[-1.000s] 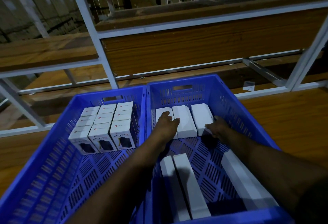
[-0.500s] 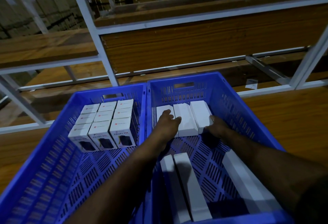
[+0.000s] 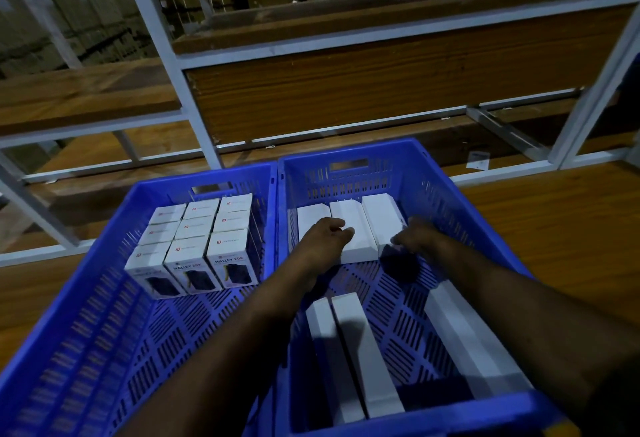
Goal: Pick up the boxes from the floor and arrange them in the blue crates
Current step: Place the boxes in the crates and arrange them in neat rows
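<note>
Two blue crates stand side by side, the left crate [image 3: 86, 301] and the right crate [image 3: 460, 208]. Three white boxes [image 3: 381, 215] lie in a row against the right crate's far wall. My left hand [image 3: 325, 239] rests flat across the left and middle ones. My right hand [image 3: 415, 237] touches the near end of the right one with bent fingers. Two more white boxes [image 3: 360, 350] lie lengthwise at the crate's near left, and a long one [image 3: 464, 332] lies under my right forearm. Several printed boxes [image 3: 194, 246] stand packed at the left crate's far end.
The crates sit on a wooden shelf board [image 3: 554, 222]. Behind them runs a white metal rack frame [image 3: 194, 104] with wooden panels. A small paper tag [image 3: 478, 161] lies on the lower board at the right. Stacked cartons fill the dim background.
Both hands stay on the far row of white boxes with barely any shift. The view has tilted slightly.
</note>
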